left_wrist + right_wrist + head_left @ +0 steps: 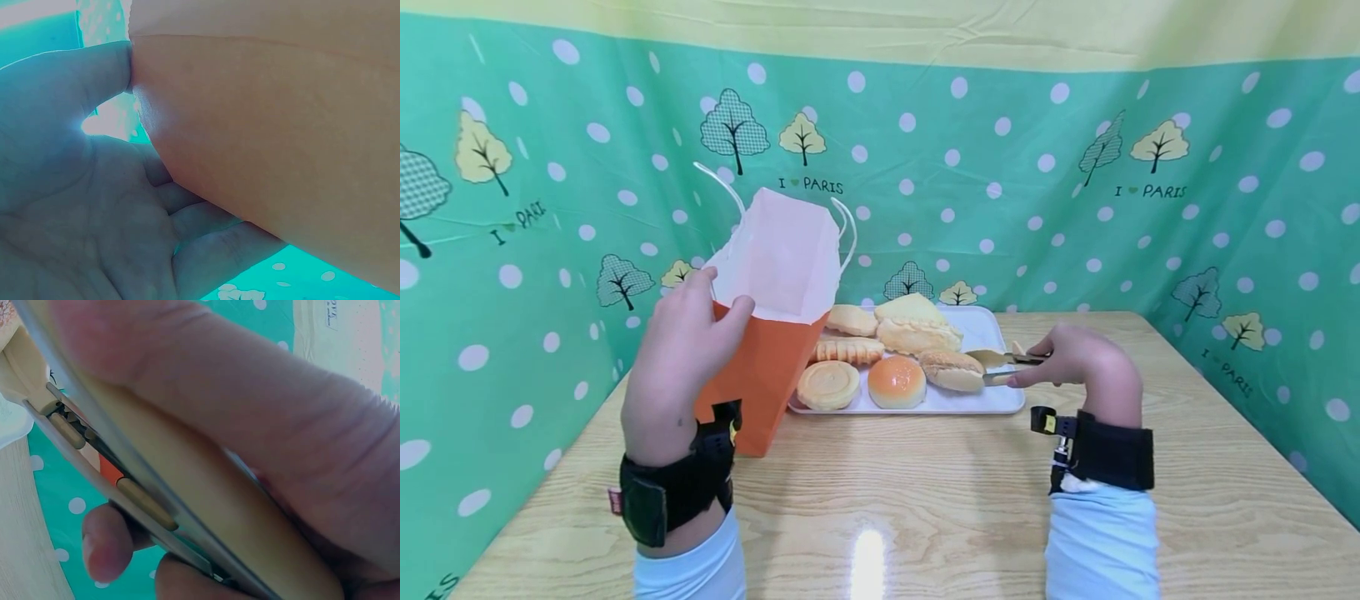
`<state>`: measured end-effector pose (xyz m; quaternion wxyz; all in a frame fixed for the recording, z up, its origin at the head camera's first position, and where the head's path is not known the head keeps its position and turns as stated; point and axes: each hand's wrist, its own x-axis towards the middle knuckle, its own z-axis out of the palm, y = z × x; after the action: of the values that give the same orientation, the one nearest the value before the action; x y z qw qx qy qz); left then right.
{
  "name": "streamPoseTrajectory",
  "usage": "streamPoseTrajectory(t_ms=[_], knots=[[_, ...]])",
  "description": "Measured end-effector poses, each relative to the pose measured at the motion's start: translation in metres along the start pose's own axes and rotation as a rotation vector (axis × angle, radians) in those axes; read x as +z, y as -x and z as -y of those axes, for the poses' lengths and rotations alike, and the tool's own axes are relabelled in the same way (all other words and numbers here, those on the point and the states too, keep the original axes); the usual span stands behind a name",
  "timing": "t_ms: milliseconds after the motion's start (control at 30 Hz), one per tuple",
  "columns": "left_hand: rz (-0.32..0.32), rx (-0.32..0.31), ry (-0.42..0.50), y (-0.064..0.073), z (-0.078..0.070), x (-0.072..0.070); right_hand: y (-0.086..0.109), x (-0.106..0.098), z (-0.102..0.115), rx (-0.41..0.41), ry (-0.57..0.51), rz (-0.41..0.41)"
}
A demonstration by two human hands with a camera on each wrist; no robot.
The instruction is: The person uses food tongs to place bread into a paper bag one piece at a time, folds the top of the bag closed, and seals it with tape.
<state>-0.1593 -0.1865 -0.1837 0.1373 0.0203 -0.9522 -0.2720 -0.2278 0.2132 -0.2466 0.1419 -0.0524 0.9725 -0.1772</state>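
Observation:
An orange paper bag (756, 367) with a white inside and white cord handles stands tilted on the left. My left hand (673, 358) grips its upper left edge; in the left wrist view the thumb is at the bag's edge and the fingers lie behind its wall. My right hand (1078, 358) holds metal food tongs (990, 359), whose tips are at the right end of a long crumb-topped bread roll (951, 372). The roll is on a white tray (981, 321). Close up in the right wrist view, the thumb presses along the tongs' (206, 481) upper arm.
On the tray are also a round glazed bun (897, 382), a round flat pastry (828, 385), a ridged bread (850, 350) and a large pale sandwich-like bread (917, 325). A wooden table (925, 492) carries everything. A green dotted curtain (910, 192) encloses the back and sides.

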Motion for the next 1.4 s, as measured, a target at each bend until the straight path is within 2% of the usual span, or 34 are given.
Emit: streamPoseTrajectory(t_ms=[500,700,967,1233,1400], knots=[[0.013,0.016,0.006,-0.001,0.002,0.0,0.01,-0.006,-0.002,-0.064,0.001,-0.032],[0.011,0.016,0.005,-0.001,0.003,0.0,0.014,-0.008,-0.001,-0.098,0.014,-0.117],[0.007,0.014,0.002,0.001,0.002,0.001,0.017,-0.009,0.002,-0.156,-0.039,-0.229],[0.004,0.015,0.001,0.002,0.002,0.002,0.017,-0.011,0.006,-0.194,-0.04,-0.342],[0.001,0.02,0.0,0.002,0.002,0.003,0.017,-0.012,0.007,-0.211,-0.022,-0.384]])
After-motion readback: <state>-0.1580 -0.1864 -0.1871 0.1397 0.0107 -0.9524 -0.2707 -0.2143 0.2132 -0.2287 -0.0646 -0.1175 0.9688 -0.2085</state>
